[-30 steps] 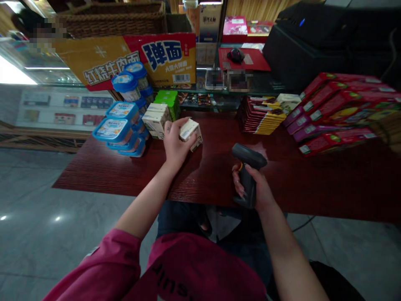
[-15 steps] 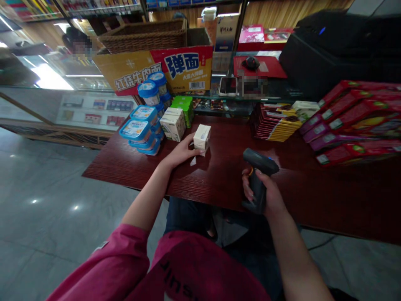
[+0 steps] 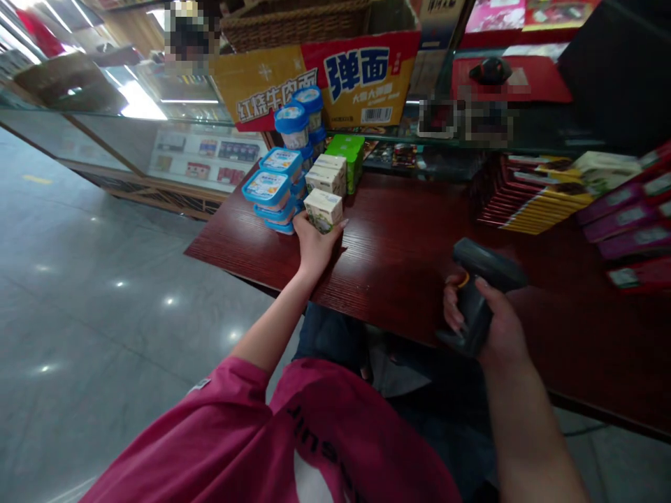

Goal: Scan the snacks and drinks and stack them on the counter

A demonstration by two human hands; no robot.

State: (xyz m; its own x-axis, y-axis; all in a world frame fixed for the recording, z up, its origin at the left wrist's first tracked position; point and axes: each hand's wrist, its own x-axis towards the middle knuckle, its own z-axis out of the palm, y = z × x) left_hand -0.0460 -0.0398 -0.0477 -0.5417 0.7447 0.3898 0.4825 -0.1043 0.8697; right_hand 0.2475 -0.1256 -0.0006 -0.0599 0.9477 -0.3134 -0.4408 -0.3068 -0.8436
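Shifted toward nine o'clock, your left hand (image 3: 313,246) is curling around a carton (image 3: 323,202), obscuring its base; your right hand (image 3: 504,327) is gripping a scanner (image 3: 485,264), partly covering its handle.

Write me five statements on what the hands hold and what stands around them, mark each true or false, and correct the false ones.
1. The right hand holds a scanner. True.
2. The left hand is empty. False: it holds a white carton.
3. Blue-lidded tubs are stacked to the left of the white carton. True.
4. The mouse sits on top of the tubs. False: it lies on a red mat.
5. The green box stands farther from the person than the white carton in the left hand. True.
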